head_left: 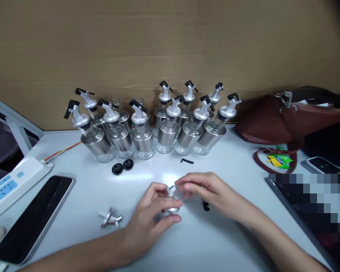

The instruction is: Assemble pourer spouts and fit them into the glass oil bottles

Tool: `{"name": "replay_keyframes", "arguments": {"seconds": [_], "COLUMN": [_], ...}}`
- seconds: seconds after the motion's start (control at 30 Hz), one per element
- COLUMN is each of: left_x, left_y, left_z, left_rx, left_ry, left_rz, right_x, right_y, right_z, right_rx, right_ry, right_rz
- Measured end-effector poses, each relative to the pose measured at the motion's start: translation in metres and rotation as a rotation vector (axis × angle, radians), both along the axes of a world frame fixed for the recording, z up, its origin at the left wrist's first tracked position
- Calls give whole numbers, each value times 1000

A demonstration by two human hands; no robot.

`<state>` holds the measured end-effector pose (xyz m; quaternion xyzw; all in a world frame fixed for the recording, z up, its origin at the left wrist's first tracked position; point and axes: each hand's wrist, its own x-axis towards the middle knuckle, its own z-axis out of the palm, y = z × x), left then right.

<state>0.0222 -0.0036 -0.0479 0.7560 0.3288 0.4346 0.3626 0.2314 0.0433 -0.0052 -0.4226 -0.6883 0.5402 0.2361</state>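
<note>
Held upright in the fingers of my left hand (149,217) is a silver pourer spout (171,190), low over the table. My right hand (211,187) is at its right side, fingertips pinched close to the spout's top; whatever they grip is hidden. Below the right wrist lies a small black clip piece (206,206). Another silver pourer spout (111,219) rests on its side left of my left hand. Further back are a thin black lever (187,161) and two round black stoppers (122,166).
Several glass oil bottles (143,143) with steel bands stand at the back, most topped with silver pourers and black levers. On the left are a power strip (14,185) and a phone (35,219). A brown bag (272,117) and a dark-edged device (294,211) occupy the right.
</note>
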Motion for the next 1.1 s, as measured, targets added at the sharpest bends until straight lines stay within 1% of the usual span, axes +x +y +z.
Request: {"name": "replay_keyframes", "arguments": {"seconds": [0.03,0.1,0.2,0.27,0.33,0.5,0.63,0.73,0.83,0.93,1.1], "left_x": [-1,-2,-2,-2,-3,-3,-3,-3,-2,-2,-2], "left_y": [-1,-2,-2,-2,-2,-3,-3,-3,-3,-3,-4], "left_z": [2,4,5,2,-2,-7,-8,-9,-10,-10,-9], "left_rx": [22,46,25,-14,-56,-98,-92,-103,-101,-97,-104], "left_ry": [1,9,3,-19,-44,-88,-122,-118,-111,-104,-88], "left_rz": [-7,-52,-110,-97,-61,-54,-67,-67,-67,-52,-38], "right_x": [9,27,47,52,53,47,47,47,46,45,45], "right_y": [4,11,18,19,19,19,18,18,17,17,16], "right_z": [4,10,12,9,5,1,4,3,1,0,2], "right_rx": [67,124,88,58,57,102,72,56,81,101,79], "right_ry": [-86,-205,-289,-304,-311,-316,-309,-338,-372,-353,-372], "right_rz": [1,62,214,291,323,311,303,304,295,291,326]}}
